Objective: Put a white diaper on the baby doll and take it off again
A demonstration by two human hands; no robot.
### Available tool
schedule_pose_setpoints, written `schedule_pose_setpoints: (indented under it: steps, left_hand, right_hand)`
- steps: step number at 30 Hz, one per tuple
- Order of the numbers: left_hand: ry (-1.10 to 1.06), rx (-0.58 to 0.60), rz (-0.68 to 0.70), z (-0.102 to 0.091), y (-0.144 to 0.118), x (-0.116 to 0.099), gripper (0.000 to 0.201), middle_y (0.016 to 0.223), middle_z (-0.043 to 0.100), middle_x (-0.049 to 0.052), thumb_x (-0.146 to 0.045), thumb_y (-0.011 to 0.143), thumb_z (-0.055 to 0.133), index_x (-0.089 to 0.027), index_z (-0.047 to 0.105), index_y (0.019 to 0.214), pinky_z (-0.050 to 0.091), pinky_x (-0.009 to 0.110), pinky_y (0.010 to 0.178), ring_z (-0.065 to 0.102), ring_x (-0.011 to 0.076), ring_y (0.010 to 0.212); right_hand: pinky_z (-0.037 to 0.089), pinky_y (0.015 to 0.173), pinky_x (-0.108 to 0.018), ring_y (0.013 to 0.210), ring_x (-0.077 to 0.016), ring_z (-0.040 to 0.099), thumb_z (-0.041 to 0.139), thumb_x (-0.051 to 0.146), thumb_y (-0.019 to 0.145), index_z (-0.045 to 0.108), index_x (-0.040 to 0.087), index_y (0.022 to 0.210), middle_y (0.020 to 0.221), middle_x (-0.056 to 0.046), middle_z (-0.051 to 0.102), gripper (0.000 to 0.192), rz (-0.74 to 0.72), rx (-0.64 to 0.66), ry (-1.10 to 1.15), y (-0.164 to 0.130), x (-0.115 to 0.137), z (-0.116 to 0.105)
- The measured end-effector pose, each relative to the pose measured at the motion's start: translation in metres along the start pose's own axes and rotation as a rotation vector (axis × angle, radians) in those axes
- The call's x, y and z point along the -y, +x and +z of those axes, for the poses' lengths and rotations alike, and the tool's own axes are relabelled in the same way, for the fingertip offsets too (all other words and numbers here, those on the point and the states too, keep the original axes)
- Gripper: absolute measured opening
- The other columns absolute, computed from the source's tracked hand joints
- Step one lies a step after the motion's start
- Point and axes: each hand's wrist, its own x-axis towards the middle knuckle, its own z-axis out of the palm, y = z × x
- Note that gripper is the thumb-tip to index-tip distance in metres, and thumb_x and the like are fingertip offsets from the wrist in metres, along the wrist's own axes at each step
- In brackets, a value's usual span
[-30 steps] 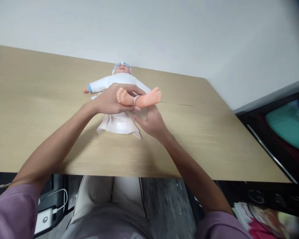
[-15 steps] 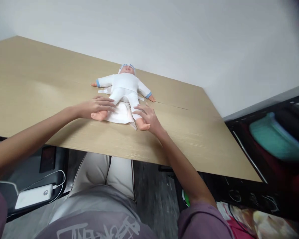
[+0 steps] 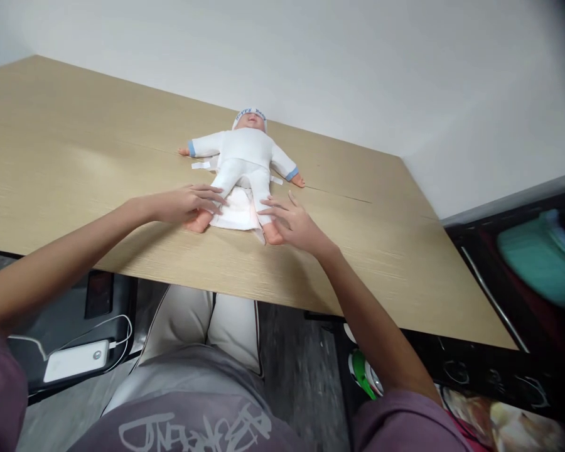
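Note:
A baby doll (image 3: 246, 147) in a white outfit with blue cuffs and a lettered cap lies on its back on the wooden table (image 3: 122, 138), legs apart. Under its hips is spread an open white diaper (image 3: 238, 213); its tabs show at both sides and its front part lies between the legs. My left hand (image 3: 186, 204) rests over the lower leg on the left, fingers stretched out. On the other lower leg lies my right hand (image 3: 294, 223), its fingers spread. Both of the doll's bare feet are partly covered by my hands.
A white wall (image 3: 311, 63) stands behind the table. Below on the left, a white power bank (image 3: 78, 361) with a cable and a dark phone (image 3: 98, 294) lie on a black surface. To the right is a teal object (image 3: 541, 257), blurred.
The whole view has shifted slightly, so the doll appears a little further right. My fingers stay on the doll's legs; my right hand's fingers have moved slightly.

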Motion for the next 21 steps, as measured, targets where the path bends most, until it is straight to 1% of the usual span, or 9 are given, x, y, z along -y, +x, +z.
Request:
schedule_pose_setpoints:
  steps: [2,4,5,8,11,13,16,19,21]
  left_hand:
    - [-0.047,0.050,-0.008,-0.001,0.002,-0.006,0.052,0.168,0.068,0.004,-0.024,0.105,0.053,-0.031,0.078,0.150,0.040,0.050,0.138,0.047,0.0298,0.170]
    - [-0.046,0.074,-0.038,-0.001,0.003,-0.014,0.050,0.171,0.065,0.008,-0.036,0.110,0.051,-0.028,0.073,0.155,0.035,0.055,0.139,0.043,0.0342,0.172]
    - [-0.027,0.065,-0.061,0.000,0.003,-0.018,0.051,0.171,0.065,0.010,-0.044,0.111,0.055,-0.026,0.072,0.155,0.034,0.057,0.139,0.042,0.0362,0.172]
    - [0.049,0.008,-0.120,0.009,0.004,-0.030,0.064,0.167,0.066,0.016,-0.066,0.101,0.069,-0.023,0.071,0.149,0.036,0.059,0.136,0.045,0.0423,0.168]
    - [0.125,-0.065,-0.160,0.020,0.007,-0.039,0.059,0.160,0.069,0.020,-0.063,0.097,0.074,-0.020,0.072,0.138,0.041,0.060,0.129,0.051,0.0453,0.160]
    - [0.155,-0.115,-0.193,0.023,0.011,-0.041,0.045,0.150,0.073,0.020,-0.052,0.099,0.070,-0.020,0.072,0.131,0.046,0.060,0.122,0.059,0.0445,0.149]
    - [0.113,-0.241,-0.296,0.016,0.022,-0.037,0.033,0.119,0.079,0.017,-0.044,0.105,0.058,-0.020,0.072,0.123,0.054,0.053,0.105,0.070,0.0388,0.121]
    - [0.015,-0.404,-0.397,-0.001,0.041,-0.020,0.032,0.099,0.076,0.010,-0.047,0.110,0.054,-0.021,0.071,0.112,0.055,0.045,0.093,0.071,0.0313,0.099]
    - [-0.044,-0.484,-0.400,-0.013,0.059,-0.001,0.029,0.099,0.075,0.008,-0.049,0.109,0.058,-0.022,0.069,0.107,0.054,0.044,0.095,0.069,0.0289,0.098]
  right_hand:
    - [0.017,0.147,-0.076,0.163,-0.0363,0.057,0.062,0.039,0.112,0.075,0.028,0.144,0.163,-0.011,0.069,0.037,0.029,-0.038,-0.080,0.000,0.018,0.010]
    - [0.023,0.146,-0.074,0.164,-0.0409,0.053,0.074,0.049,0.106,0.073,0.023,0.147,0.163,-0.018,0.067,0.049,0.053,-0.090,-0.158,0.000,0.034,0.025]
    - [0.027,0.145,-0.073,0.165,-0.0419,0.052,0.075,0.048,0.106,0.072,0.022,0.147,0.163,-0.019,0.067,0.049,0.074,-0.117,-0.184,0.001,0.039,0.033]
    - [0.037,0.139,-0.070,0.160,-0.0400,0.056,0.063,0.028,0.109,0.077,0.023,0.137,0.155,-0.018,0.071,0.031,0.157,-0.194,-0.205,0.008,0.043,0.047]
    - [0.052,0.125,-0.063,0.140,-0.0381,0.069,0.054,0.020,0.109,0.080,0.024,0.121,0.135,-0.017,0.079,0.029,0.214,-0.235,-0.201,0.017,0.037,0.044]
    - [0.059,0.107,-0.055,0.120,-0.0361,0.074,0.051,0.022,0.111,0.079,0.023,0.116,0.119,-0.015,0.080,0.028,0.245,-0.245,-0.183,0.023,0.030,0.036]
    - [0.060,0.091,-0.046,0.100,-0.0322,0.074,0.048,0.030,0.115,0.075,0.024,0.119,0.107,-0.011,0.079,0.028,0.275,-0.305,-0.101,0.033,0.019,0.025]
    - [0.060,0.096,-0.047,0.105,-0.0310,0.072,0.043,0.044,0.120,0.070,0.025,0.117,0.112,-0.011,0.076,0.033,0.226,-0.425,-0.018,0.049,0.003,0.019]
    - [0.059,0.104,-0.051,0.111,-0.0313,0.070,0.039,0.054,0.122,0.068,0.025,0.113,0.117,-0.012,0.074,0.042,0.196,-0.505,0.009,0.066,-0.013,0.018]
